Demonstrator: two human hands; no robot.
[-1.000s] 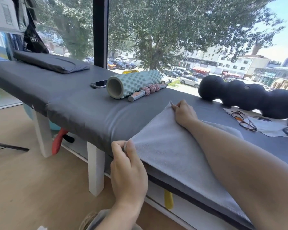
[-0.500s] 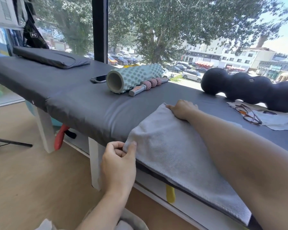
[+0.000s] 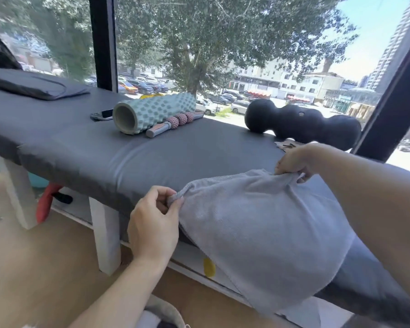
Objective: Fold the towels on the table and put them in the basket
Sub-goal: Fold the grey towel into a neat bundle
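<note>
A grey towel (image 3: 265,230) is lifted off the dark padded table (image 3: 152,157), arching up and hanging over the table's near edge. My left hand (image 3: 155,221) pinches its near left corner just off the table's front edge. My right hand (image 3: 294,163) pinches the far corner above the table top. The towel sags between the two hands. At the bottom edge a grey rim (image 3: 161,311) shows on the floor, perhaps the basket; I cannot tell for sure.
On the table's far side lie a teal foam roller (image 3: 152,112), a pink massage stick (image 3: 175,121), a phone (image 3: 102,114) and a black peanut roller (image 3: 301,123). A dark cushion (image 3: 33,86) lies at the far left. White table legs (image 3: 105,235) stand on the wooden floor.
Both hands have lifted the towel's left corners off the table and carried them rightward, so the flat towel now arches up. My view has swung right.
</note>
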